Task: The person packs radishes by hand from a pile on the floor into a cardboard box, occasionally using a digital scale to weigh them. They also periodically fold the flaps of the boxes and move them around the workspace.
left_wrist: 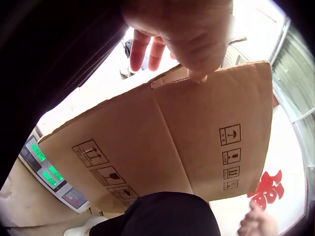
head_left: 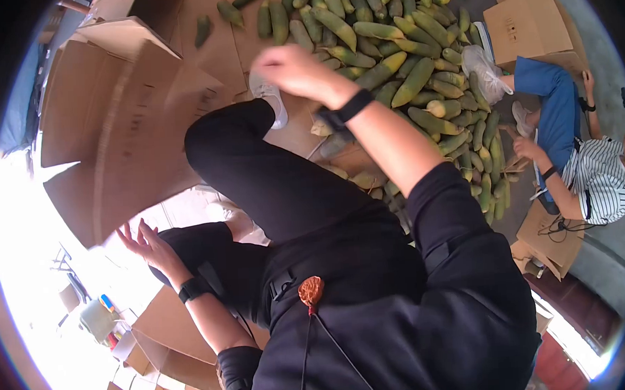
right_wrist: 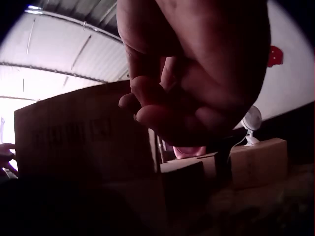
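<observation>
A large brown cardboard box point(head_left: 142, 126) with printed handling marks stands tilted in front of the left knee. My left hand point(head_left: 154, 249) is at its near edge, with fingers spread and fairly straight. In the left wrist view, the thumb of that left hand point(left_wrist: 182, 39) touches the rim of the cardboard box point(left_wrist: 206, 123), while the other fingertips stop short of the rim. My right hand point(head_left: 296, 69), blurred, is raised over the white shoe point(head_left: 270, 103), apart from the box. Its curled fingers point(right_wrist: 162, 110) show nothing between them in the right wrist view.
A big heap of green radishes point(head_left: 419, 79) covers the floor at the right. Beyond it sits another person point(head_left: 598, 182) in a striped shirt, beside a cardboard box point(head_left: 528, 29) and a plastic bag point(head_left: 485, 72). A scale point(left_wrist: 51, 174) with green displays stands beside the held-up box.
</observation>
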Action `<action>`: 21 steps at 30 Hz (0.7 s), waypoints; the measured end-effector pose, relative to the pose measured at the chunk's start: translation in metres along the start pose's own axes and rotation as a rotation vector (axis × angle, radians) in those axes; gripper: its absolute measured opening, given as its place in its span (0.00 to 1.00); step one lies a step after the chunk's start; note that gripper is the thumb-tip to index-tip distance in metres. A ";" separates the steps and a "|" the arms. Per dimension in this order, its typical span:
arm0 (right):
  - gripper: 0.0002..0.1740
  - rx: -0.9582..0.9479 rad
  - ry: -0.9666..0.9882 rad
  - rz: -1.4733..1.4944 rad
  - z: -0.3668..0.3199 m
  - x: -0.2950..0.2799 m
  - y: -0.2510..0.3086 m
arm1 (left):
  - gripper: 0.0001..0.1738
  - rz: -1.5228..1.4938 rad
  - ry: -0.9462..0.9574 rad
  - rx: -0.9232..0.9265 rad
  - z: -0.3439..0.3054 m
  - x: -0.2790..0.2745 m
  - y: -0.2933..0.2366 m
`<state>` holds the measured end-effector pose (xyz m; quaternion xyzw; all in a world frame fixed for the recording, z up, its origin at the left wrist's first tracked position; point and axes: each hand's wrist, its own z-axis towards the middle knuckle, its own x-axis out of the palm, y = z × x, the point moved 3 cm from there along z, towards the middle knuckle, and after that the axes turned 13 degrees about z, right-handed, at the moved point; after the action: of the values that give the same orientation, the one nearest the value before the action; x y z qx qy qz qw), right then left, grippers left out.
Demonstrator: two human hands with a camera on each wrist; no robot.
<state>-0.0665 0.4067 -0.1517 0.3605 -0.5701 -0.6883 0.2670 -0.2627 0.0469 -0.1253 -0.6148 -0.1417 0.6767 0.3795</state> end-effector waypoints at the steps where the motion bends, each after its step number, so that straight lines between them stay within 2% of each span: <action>1: 0.10 0.112 -0.109 -0.051 -0.019 -0.020 -0.038 | 0.33 0.007 0.004 -0.007 -0.001 0.002 0.001; 2: 0.11 0.247 -0.157 0.009 -0.043 -0.038 -0.076 | 0.32 0.017 -0.004 -0.002 -0.001 0.002 0.002; 3: 0.12 0.272 -0.183 -0.133 -0.070 -0.059 -0.093 | 0.32 0.025 -0.011 0.005 -0.001 0.002 0.003; 4: 0.12 0.426 -0.235 -0.218 -0.100 -0.075 -0.115 | 0.32 0.036 -0.011 0.018 0.002 0.003 0.019; 5: 0.14 0.433 -0.256 -0.299 -0.132 -0.090 -0.141 | 0.32 0.040 -0.008 0.015 0.002 0.004 0.019; 6: 0.15 0.625 -0.285 -0.323 -0.164 -0.101 -0.169 | 0.31 0.047 -0.019 -0.002 0.002 0.005 0.018; 7: 0.15 0.728 -0.275 -0.361 -0.197 -0.110 -0.187 | 0.31 0.053 -0.029 -0.018 0.001 0.005 0.017; 8: 0.14 0.650 -0.132 -0.725 -0.229 -0.117 -0.208 | 0.31 0.050 -0.003 0.006 0.001 0.004 0.013; 9: 0.14 0.602 0.316 -1.074 -0.260 -0.119 -0.219 | 0.31 0.053 0.000 0.006 0.001 0.006 0.014; 10: 0.02 0.598 0.379 -1.148 -0.292 -0.121 -0.227 | 0.31 0.055 -0.014 -0.004 0.002 0.006 0.017; 11: 0.13 0.843 0.319 -1.019 -0.324 -0.126 -0.246 | 0.31 0.058 -0.028 -0.012 0.003 0.006 0.019; 12: 0.12 1.244 0.084 -0.724 -0.355 -0.131 -0.260 | 0.31 0.060 -0.024 -0.009 0.004 0.007 0.020; 14: 0.12 1.102 0.083 -0.802 -0.420 -0.132 -0.314 | 0.31 0.062 -0.022 0.008 0.004 0.007 0.022; 15: 0.12 1.104 0.079 -0.800 -0.414 -0.127 -0.289 | 0.31 0.062 -0.019 0.012 0.005 0.008 0.023; 17: 0.12 1.465 -0.387 -0.402 -0.386 -0.121 -0.214 | 0.31 0.077 -0.023 0.014 0.005 0.008 0.024; 19: 0.12 1.501 -0.422 -0.376 -0.389 -0.125 -0.219 | 0.31 0.091 -0.018 0.015 0.006 0.008 0.020; 21: 0.16 1.392 -0.347 -0.449 -0.391 -0.132 -0.241 | 0.31 0.104 -0.024 0.012 0.004 0.007 0.020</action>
<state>0.3357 0.3279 -0.3974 0.4399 -0.8202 -0.2537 -0.2633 -0.2725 0.0398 -0.1428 -0.6110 -0.1098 0.7036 0.3458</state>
